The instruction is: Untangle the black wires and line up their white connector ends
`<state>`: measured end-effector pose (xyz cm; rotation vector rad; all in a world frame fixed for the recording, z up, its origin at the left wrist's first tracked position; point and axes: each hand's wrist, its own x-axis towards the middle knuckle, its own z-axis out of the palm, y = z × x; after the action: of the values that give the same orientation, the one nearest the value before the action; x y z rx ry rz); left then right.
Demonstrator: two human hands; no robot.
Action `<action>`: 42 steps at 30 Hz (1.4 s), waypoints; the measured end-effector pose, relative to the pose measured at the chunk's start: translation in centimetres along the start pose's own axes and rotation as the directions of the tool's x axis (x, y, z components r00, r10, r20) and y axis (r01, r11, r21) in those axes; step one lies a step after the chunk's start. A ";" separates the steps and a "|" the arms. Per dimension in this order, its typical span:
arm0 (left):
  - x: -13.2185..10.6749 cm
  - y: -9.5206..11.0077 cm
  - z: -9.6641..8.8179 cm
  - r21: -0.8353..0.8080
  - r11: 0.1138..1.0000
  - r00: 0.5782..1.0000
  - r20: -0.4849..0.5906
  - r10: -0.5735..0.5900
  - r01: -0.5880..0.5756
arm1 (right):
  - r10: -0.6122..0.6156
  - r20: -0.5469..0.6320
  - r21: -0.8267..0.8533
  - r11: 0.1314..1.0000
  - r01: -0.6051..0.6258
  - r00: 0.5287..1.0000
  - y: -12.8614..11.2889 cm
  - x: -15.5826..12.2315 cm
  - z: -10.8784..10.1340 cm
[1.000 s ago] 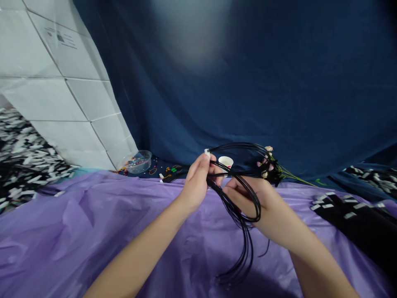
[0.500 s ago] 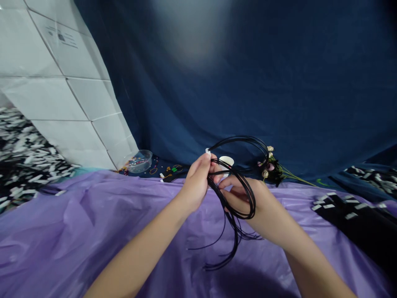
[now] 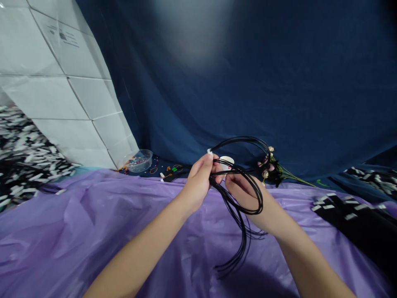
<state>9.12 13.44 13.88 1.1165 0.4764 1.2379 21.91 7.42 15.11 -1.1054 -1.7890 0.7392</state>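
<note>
My left hand (image 3: 201, 178) is closed around a bundle of thin black cables (image 3: 259, 192), near its white end piece (image 3: 210, 152). One part of the bundle arches over to the right, and another makes a loop below it. Loose ends hang down over the purple sheet. My right hand (image 3: 246, 191) is just to the right, its fingers curled together at the looped cables, with strands crossing in front of it. Its fingertips are partly hidden.
A purple sheet (image 3: 124, 215) covers the surface. Behind it are a clear plastic bowl (image 3: 141, 161) with beads, a white cup (image 3: 227, 160) and artificial flowers (image 3: 271, 167). Black cables with white ends lie in piles at left (image 3: 40, 157) and right (image 3: 350, 217).
My right hand has shifted slightly right, away from the left hand. The loop and hanging cable ends have swung right, and a stray strand at lower left has drawn in.
</note>
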 end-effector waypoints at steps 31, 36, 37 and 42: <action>0.5 -0.3 -0.1 -0.118 0.991 0.983 -0.162 -0.088 0.069 | 0.074 -0.647 0.421 0.865 0.274 0.759 -1.6 -1.1 -4.9; 0.3 -0.3 -0.3 -0.057 0.995 0.986 -0.147 -0.084 0.076 | -0.008 -0.623 0.390 0.864 0.319 0.782 -1.4 -1.3 -4.1; 0.3 -0.4 -0.3 -0.034 0.997 0.988 -0.138 -0.073 0.069 | -0.027 -0.626 0.346 0.886 0.309 0.779 -1.3 -1.3 -3.8; 0.3 -0.2 -0.4 0.018 0.999 0.993 -0.112 -0.037 0.040 | -0.116 -0.582 -0.038 0.993 0.115 0.805 -1.0 -1.3 -2.4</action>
<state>8.98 13.88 13.58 1.0544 0.5933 1.2684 24.02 5.97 16.49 -1.0664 -1.3063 0.2702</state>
